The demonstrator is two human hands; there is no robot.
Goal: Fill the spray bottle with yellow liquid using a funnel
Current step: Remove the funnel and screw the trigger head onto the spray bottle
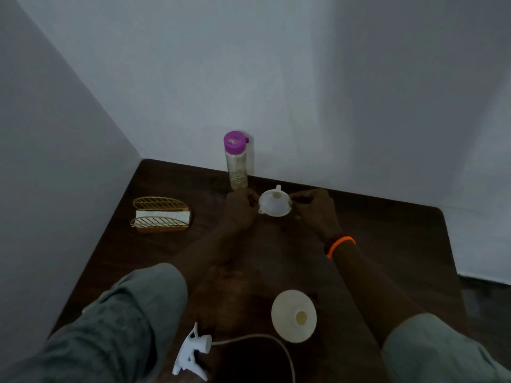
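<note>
A white funnel (pixel 276 207) is held above the far middle of the dark table, its wide mouth turned toward me and its spout pointing away. My left hand (pixel 240 210) pinches its left rim and my right hand (pixel 315 210) pinches its right rim. Behind them a clear bottle (pixel 237 170) with a purple cap stands by the wall, with pale yellow liquid in it. Close to me the white spray bottle (pixel 293 315) stands uncapped, seen from above, its neck opening yellowish. Its white trigger head (pixel 193 352) with a long tube lies on the table to the left.
A gold wire napkin holder (pixel 161 215) with white napkins stands at the left of the table (pixel 387 233). Walls meet in a corner behind the table's far left. An orange bracelet (pixel 340 246) circles my right wrist.
</note>
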